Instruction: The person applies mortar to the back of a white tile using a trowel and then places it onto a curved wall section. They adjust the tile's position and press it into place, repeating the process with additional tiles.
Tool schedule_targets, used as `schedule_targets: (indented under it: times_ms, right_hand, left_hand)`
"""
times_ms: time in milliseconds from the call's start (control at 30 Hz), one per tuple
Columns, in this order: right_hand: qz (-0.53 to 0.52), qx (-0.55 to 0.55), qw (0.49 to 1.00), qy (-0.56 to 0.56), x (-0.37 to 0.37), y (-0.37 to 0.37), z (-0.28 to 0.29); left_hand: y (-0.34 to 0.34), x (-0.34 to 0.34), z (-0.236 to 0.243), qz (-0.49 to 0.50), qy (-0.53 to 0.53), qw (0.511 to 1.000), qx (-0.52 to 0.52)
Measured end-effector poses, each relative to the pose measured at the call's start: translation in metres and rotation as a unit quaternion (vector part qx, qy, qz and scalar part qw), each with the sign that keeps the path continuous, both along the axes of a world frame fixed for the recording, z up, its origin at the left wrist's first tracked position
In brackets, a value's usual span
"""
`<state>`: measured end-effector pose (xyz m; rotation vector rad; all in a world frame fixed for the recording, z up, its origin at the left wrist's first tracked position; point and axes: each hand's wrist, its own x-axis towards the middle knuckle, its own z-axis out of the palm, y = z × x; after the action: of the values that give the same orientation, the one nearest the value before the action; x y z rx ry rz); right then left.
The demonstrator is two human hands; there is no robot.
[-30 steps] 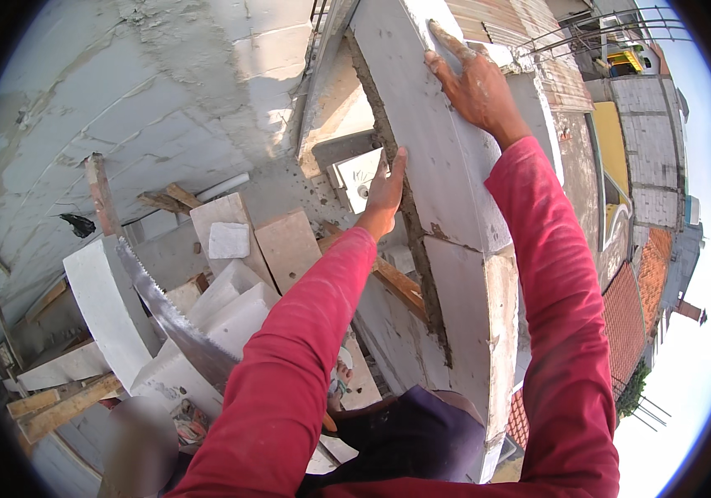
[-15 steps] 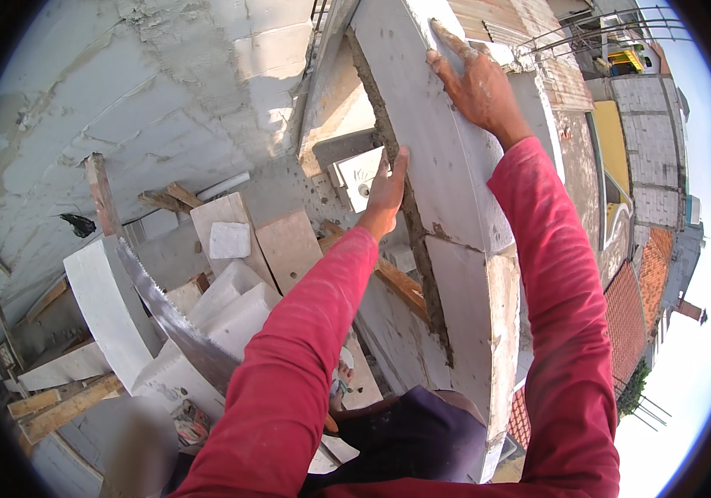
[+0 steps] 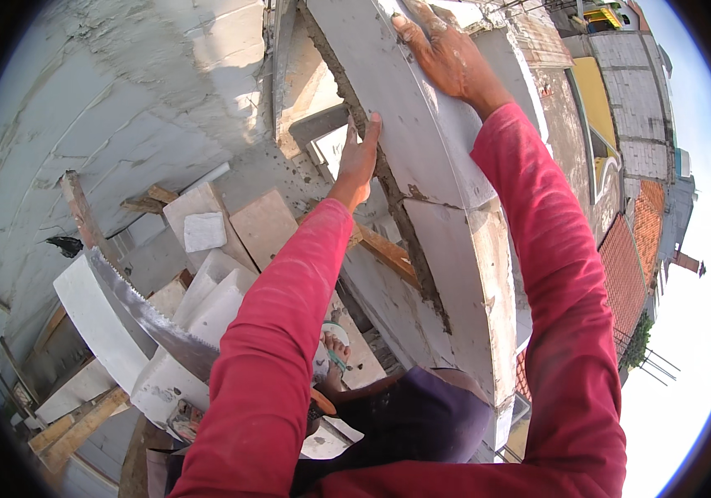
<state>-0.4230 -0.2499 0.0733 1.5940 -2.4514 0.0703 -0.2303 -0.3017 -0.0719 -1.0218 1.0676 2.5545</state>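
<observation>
A large pale lightweight concrete block (image 3: 409, 137) forms the upper part of a wall. My right hand (image 3: 455, 62) lies over its top edge, fingers spread across the face and top. Beside the block's left edge is my left hand (image 3: 357, 166), fingers stretched out and fingertips at or very near the edge; firm contact cannot be made out. Rough grey mortar (image 3: 397, 199) runs down that edge. Another block (image 3: 447, 257) adjoins this one toward me, with a thin joint between them.
At left a toothed hand saw (image 3: 156, 315) rests by cut white blocks (image 3: 94, 311). Wooden planks (image 3: 77, 427) lie lower left. A timber (image 3: 389, 257) runs behind the wall. Beyond the right side are tiled roofs (image 3: 625, 266) far below. My foot (image 3: 336, 353) shows beneath.
The view has shifted, so wall and hands appear further up and left. Both hands keep nearly the same place against the block.
</observation>
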Motion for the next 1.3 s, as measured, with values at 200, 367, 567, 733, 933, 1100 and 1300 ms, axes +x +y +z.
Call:
schedule_targets:
  times_ms: [200,367,567,733,933,1100,1300]
  right_hand:
    - [-0.135,-0.025,0.983,-0.119,0.088,0.046,0.035]
    - [-0.128,0.012,0.972,-0.199,0.113,0.078,0.056]
    - [-0.147,-0.004,0.956,-0.253,0.118,0.092,0.064]
    - [-0.152,-0.086,0.939,-0.296,0.124,0.108,0.047]
    - [-0.152,-0.089,0.925,-0.336,0.116,0.115,0.043]
    - [-0.132,-0.104,0.937,-0.307,0.113,0.122,0.040]
    - [-0.110,-0.120,0.962,-0.221,0.113,0.124,0.030]
  left_hand:
    - [-0.004,0.003,0.004,-0.016,-0.008,0.999,-0.039]
    - [-0.005,0.000,-0.008,-0.028,-0.008,0.999,-0.035]
    - [-0.001,0.002,-0.011,-0.015,0.037,0.999,-0.008]
    - [0.000,0.000,-0.011,-0.023,0.003,1.000,-0.002]
    - [0.000,0.001,-0.021,-0.030,-0.010,0.999,-0.016]
    - [0.003,0.001,-0.012,-0.043,0.000,0.999,-0.033]
    - [0.008,0.001,0.004,-0.041,0.032,0.999,-0.013]
